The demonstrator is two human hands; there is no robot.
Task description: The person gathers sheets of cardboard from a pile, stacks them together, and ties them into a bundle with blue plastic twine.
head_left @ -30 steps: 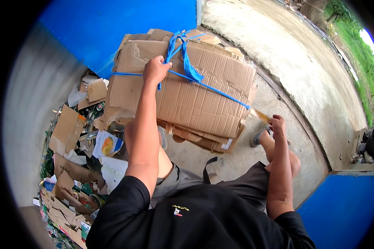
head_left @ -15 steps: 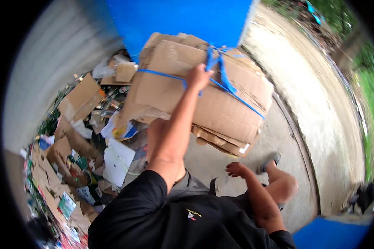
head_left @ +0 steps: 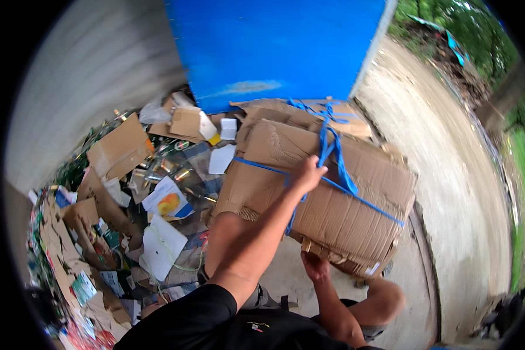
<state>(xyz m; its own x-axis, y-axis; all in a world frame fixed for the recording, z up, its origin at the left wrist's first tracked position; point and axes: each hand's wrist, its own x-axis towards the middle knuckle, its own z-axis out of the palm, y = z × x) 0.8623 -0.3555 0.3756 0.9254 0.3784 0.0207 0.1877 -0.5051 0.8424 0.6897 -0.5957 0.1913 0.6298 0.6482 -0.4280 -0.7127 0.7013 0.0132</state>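
You are gripping the blue strap [head_left: 332, 153] with your left hand [head_left: 307, 174], fingers closed around it on top of the cardboard bundle [head_left: 326, 198], which is hanging in front of your knees. Your right hand [head_left: 315, 265] is pressing up under the bundle's lower edge; the cardboard is hiding whether those fingers are curled or flat. A blue panel [head_left: 274, 46] is standing just behind the bundle. Loose cardboard scraps [head_left: 119, 149], white paper sheets [head_left: 160, 248] and a printed leaflet [head_left: 168, 199] are littering the ground to your left, and a concrete path [head_left: 443, 157] is running along your right.
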